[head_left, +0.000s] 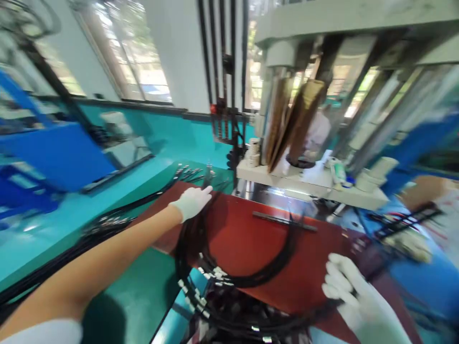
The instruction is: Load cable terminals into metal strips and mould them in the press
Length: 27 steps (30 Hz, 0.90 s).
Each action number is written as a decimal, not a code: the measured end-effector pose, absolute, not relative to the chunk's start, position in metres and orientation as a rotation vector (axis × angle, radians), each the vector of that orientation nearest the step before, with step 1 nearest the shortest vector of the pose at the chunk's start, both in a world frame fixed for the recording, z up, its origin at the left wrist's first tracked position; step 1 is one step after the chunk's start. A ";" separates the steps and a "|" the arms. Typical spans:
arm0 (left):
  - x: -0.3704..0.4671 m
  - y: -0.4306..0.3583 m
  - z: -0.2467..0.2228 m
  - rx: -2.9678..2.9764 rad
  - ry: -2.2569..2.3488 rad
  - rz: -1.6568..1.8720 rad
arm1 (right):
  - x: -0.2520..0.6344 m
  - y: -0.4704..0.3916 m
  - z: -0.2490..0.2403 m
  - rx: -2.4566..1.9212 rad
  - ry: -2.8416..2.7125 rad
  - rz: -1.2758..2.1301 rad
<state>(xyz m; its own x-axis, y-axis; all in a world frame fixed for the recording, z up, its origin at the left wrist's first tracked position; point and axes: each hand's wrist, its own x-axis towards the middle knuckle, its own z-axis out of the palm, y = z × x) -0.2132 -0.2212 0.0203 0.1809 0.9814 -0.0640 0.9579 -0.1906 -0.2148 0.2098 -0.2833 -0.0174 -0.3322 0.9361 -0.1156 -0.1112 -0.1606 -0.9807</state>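
Note:
My left hand (193, 201), in a white glove, is closed around one end of a bundle of black cables (182, 246) at the far left part of the red-brown board (236, 234). The bundle sags in a wide curve towards me, with white pieces (195, 296) along it. At the right, my gloved right hand (346, 286) is closed on the bundle's other end, fingers curled. A second, shorter curve of black cables (265, 276) with white pieces lies between the hands over the board. Motion blur hides the cable ends near both hands.
Behind the board stands a machine with a pale base plate (304, 179) and upright columns. A thin dark metal bar (283, 221) lies on the board. More black cables (118, 210) lie on the green surface at left. Blue equipment (57, 157) stands beyond; a person (319, 129) is partly visible behind the machine.

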 end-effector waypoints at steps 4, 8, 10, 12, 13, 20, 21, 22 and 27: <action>-0.151 -0.242 0.037 -2.815 -1.870 -0.291 | 0.199 -0.276 -0.018 -0.927 -1.127 1.900; -0.071 -0.237 0.036 -3.320 -1.892 -1.452 | 0.180 -0.265 -0.009 -0.816 -1.464 2.139; -0.041 -0.217 0.030 -3.368 -1.780 -2.087 | 0.172 -0.262 -0.008 -0.791 -1.526 2.231; -0.022 -0.195 0.023 -3.548 -1.487 -2.336 | 0.165 -0.262 -0.009 -0.757 -1.510 2.315; -0.015 -0.187 0.022 -3.683 -1.389 -2.293 | 0.162 -0.262 -0.011 -0.762 -1.468 2.315; -0.005 -0.178 0.010 -3.874 -1.534 -1.575 | 0.147 -0.261 -0.017 -0.916 -0.893 2.016; -0.010 -0.175 0.005 -3.735 -1.627 -1.395 | 0.147 -0.261 -0.017 -0.893 -0.864 2.031; -0.015 -0.172 -0.001 -3.531 -1.700 -1.160 | 0.148 -0.260 -0.018 -0.878 -0.847 2.044; -0.039 -0.153 -0.028 -2.885 -1.649 -0.330 | 0.153 -0.260 -0.025 -1.022 -0.988 1.886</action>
